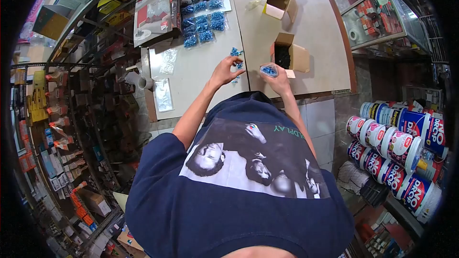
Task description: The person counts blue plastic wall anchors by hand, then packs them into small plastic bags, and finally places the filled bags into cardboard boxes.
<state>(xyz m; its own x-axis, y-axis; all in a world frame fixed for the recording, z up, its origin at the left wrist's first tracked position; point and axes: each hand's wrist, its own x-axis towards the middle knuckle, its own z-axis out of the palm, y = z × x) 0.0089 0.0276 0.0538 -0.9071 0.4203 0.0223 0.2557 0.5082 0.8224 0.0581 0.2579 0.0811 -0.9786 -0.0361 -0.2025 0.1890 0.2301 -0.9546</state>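
My left hand (226, 70) is over the table at a small pile of blue pieces (235, 52), its thumb and fingers curled around some of them. To its right, my right hand (278, 82) holds a small clear bag (268, 70) with blue pieces inside. Just beyond that hand an open cardboard box (300, 58) contains dark pieces. Filled bags of blue pieces (202, 22) lie in rows at the back left. Flat clear bags (163, 95) rest near the table's left edge.
A second open box (280, 4) stands farther back on the table (318, 24). At the back left is a large printed box (155, 16). A glass case (375, 19) stands at the right, with stacked paint buckets (404, 149) below. Crowded shelves (62, 129) line the left.
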